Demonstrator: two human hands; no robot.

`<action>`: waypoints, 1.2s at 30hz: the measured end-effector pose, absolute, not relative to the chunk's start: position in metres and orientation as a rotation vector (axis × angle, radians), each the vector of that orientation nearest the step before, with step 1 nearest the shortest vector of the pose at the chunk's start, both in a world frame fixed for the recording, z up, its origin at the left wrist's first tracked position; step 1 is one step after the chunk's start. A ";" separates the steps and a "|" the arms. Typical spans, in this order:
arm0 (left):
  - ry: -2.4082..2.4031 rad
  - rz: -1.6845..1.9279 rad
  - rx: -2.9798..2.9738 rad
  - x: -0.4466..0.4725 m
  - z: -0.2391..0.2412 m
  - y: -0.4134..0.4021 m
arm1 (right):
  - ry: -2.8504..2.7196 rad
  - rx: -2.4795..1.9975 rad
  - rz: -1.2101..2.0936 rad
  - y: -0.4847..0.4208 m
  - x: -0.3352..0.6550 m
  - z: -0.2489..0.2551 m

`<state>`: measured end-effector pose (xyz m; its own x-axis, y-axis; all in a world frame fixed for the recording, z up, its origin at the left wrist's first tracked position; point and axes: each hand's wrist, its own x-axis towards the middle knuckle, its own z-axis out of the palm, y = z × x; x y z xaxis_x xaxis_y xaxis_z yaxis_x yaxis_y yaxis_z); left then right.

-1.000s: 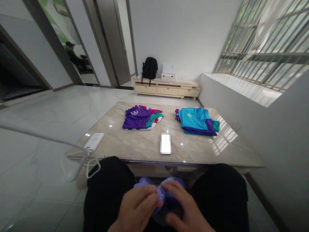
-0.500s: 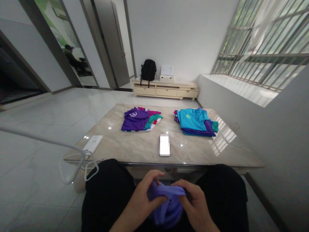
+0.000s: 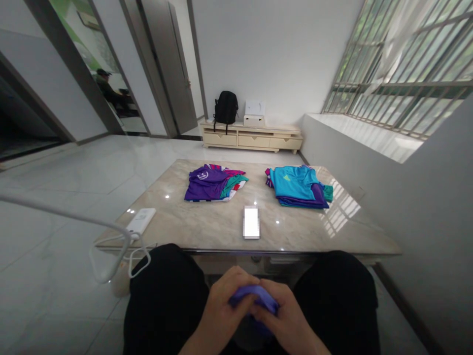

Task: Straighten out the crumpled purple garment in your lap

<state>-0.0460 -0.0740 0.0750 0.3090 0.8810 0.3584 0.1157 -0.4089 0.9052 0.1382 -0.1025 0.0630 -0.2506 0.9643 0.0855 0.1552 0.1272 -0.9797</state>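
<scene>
Between my knees, a piece of purple-blue fabric [image 3: 258, 294] is bunched up low in front of me. My left hand [image 3: 229, 298] grips its left side, thumb pressed on the cloth. On the other side my right hand [image 3: 281, 308] pinches it, and the two hands almost touch. Most of the cloth is hidden by the fingers, so what garment it is I cannot make out. Beyond my hands, a pile of shirts with a purple one on top [image 3: 207, 183] lies on the left of the marble table [image 3: 214, 227]. A second pile, topped by a turquoise shirt [image 3: 295, 182], lies on the right.
A bright white, blurred-out rectangle [image 3: 252, 222] lies at the table's middle front. A white power bank [image 3: 142, 221] with a cable sits at the left edge, near a white curved tube [image 3: 74, 215]. Behind stands a low cabinet [image 3: 254, 140] with a black backpack [image 3: 226, 107]. A person sits beyond the doorway.
My hands have drawn closer together, and the purple-blue fabric is gathered smaller between them, with less of it hanging below. The view has shifted very slightly.
</scene>
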 end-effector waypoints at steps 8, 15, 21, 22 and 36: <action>1.064 0.769 1.444 -0.059 0.036 -0.061 | -1.124 -1.094 1.269 -0.092 0.175 0.068; 1.038 0.810 1.734 -0.077 0.066 -0.063 | -0.794 -1.160 1.420 -0.081 0.196 0.052; 1.070 0.575 1.770 -0.077 0.065 -0.070 | -0.952 -1.272 1.152 -0.083 0.213 0.056; 1.056 0.531 1.772 -0.076 0.060 -0.070 | -0.976 -1.284 1.080 -0.083 0.218 0.058; 1.281 0.493 1.843 -0.129 0.050 -0.047 | -0.553 -1.270 0.051 -0.085 0.313 0.108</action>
